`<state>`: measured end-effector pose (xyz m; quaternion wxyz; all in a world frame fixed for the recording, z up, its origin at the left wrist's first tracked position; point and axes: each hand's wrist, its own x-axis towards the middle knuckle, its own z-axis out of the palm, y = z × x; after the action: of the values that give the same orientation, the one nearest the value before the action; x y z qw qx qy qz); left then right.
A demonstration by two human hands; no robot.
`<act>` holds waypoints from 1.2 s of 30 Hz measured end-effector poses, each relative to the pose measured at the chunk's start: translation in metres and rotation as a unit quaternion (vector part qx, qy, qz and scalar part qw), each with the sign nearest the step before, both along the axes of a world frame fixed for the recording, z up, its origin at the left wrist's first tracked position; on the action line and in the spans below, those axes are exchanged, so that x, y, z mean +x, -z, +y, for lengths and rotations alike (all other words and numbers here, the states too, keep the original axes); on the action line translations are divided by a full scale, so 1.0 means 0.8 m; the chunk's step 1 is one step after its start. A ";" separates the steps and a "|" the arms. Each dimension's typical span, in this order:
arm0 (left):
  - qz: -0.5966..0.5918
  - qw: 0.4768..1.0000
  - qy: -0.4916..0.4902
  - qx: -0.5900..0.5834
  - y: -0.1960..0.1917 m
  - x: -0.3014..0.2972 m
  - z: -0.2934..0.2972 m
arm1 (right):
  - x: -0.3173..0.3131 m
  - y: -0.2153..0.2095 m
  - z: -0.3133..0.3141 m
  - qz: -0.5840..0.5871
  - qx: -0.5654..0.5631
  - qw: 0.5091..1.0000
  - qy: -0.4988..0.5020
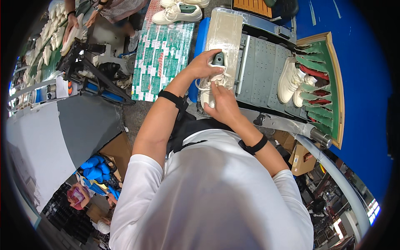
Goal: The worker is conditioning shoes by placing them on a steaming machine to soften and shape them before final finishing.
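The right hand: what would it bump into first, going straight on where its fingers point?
The right hand seems to be touching the white shoe; straight on from there, it would probably meet the left hand first, around the thumb, though depth is unclear in this view.

Shoe [206, 99] in grip: cream, dark-green last [218, 58] inside. Left of grip: tabletop [156, 60], green/white blocks, red streaks. Right of grip: grey dotted conveyor [258, 75], cream shoe pair [286, 83], green curtain [327, 88], red showing through. Beyond those: plain blue panel [360, 62].

Readable text: none | green-and-white taped surface [160, 62]: repeated print, too small to read
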<state>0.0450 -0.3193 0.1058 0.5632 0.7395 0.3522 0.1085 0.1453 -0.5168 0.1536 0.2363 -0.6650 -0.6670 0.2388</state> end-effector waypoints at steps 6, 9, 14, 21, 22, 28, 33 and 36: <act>0.057 0.998 0.017 0.024 -0.009 0.003 0.004 | -0.043 -0.031 -0.013 0.198 -0.014 0.968 -0.156; -0.054 0.992 0.004 -0.111 -0.005 -0.011 -0.001 | -0.058 -0.046 -0.037 0.193 -0.058 0.951 -0.235; -0.088 0.966 -0.074 -0.231 0.014 -0.050 -0.016 | 0.014 -0.029 -0.030 0.146 -0.061 0.987 0.034; 0.008 0.973 -0.011 -0.229 0.005 -0.028 0.010 | 0.007 -0.007 0.009 0.022 -0.017 0.999 0.021; 0.010 0.973 -0.010 -0.230 0.003 -0.027 0.009 | 0.003 -0.007 0.008 0.024 -0.018 0.999 0.022; 0.021 0.981 -0.033 -0.190 0.010 -0.023 0.005 | 0.001 -0.019 0.014 0.191 -0.117 0.972 0.069; 0.062 0.990 -0.039 -0.123 0.013 -0.013 0.015 | -0.002 -0.002 0.018 0.171 -0.069 0.983 0.026; 0.082 0.983 -0.019 -0.161 0.000 -0.009 0.021 | -0.011 0.001 0.027 0.120 -0.073 0.989 -0.054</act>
<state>0.0375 -0.3028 0.1054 0.6416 0.6389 0.4244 0.0004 0.1365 -0.4953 0.1528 0.2523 -0.6103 -0.6492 0.3774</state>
